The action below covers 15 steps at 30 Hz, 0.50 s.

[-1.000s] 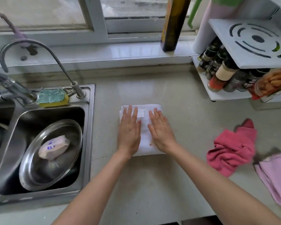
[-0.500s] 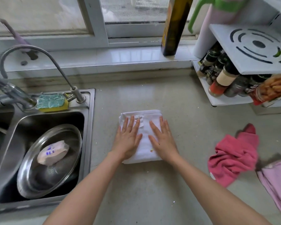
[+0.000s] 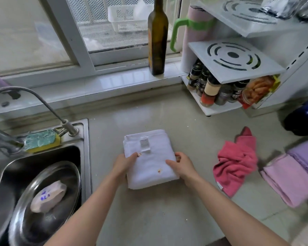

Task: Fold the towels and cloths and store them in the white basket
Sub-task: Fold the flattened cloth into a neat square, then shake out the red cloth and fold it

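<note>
A folded white towel point(image 3: 149, 157) with a small label on top lies on the counter in the middle. My left hand point(image 3: 124, 163) grips its left edge, thumb on top. My right hand point(image 3: 182, 166) grips its right edge the same way. A crumpled red cloth point(image 3: 236, 161) lies to the right. Beyond that cloth sit a folded pink towel point(image 3: 290, 180) and a purple one point(image 3: 306, 153). A white basket point(image 3: 125, 18) stands outside, behind the window mesh.
A steel sink point(image 3: 86, 153) at the left holds a metal lid point(image 3: 44, 201); a sponge point(image 3: 40, 140) and faucet point(image 3: 43, 102) sit at its rim. A dark bottle point(image 3: 157, 36) stands on the sill. A white spice rack point(image 3: 235, 68) fills the right back.
Both hands were pressing flat on top of the white towel; they have slid to its sides and now grip its left and right edges. The camera has tilted up.
</note>
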Available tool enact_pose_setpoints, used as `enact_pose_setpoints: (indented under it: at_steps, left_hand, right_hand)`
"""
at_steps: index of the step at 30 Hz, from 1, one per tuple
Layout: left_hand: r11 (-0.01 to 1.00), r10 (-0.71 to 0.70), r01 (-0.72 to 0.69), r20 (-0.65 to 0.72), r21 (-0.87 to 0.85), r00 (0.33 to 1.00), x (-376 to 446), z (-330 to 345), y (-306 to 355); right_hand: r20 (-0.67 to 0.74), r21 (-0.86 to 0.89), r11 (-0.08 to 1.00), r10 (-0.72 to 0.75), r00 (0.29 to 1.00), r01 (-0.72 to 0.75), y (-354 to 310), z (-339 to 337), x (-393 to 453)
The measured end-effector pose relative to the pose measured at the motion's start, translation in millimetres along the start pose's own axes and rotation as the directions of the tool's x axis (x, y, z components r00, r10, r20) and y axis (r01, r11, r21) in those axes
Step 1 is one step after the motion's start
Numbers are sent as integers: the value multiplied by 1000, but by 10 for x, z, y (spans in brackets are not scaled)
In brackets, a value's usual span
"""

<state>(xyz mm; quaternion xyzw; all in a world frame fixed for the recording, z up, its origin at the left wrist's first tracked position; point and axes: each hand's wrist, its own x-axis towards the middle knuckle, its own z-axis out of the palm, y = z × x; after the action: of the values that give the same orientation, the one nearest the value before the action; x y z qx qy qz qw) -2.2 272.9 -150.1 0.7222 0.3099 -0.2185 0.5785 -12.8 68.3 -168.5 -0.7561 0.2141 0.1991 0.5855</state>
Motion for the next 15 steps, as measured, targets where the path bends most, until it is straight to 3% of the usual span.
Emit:
enact_pose_setpoints:
  at_steps: [5, 9, 12, 15]
  left_hand:
    - [997, 72, -70, 127, -19, 989, -8, 416, 176]
    - [996, 82, -80, 122, -25, 989, 51, 669, 278]
    - [995, 102, -103, 119, 9, 988, 50, 787, 323]
    - [992, 110, -116, 128, 42, 986, -19, 844, 357]
  right_hand:
    - [-208, -66, 995, -84, 975, 72, 69, -336, 12]
    - [-366, -392, 912, -278, 888, 124, 125, -682, -1]
    - [-461, -703, 709, -385, 799, -64, 212, -993, -24]
    - [-459, -731, 644, -221, 860, -225, 354, -1265, -27]
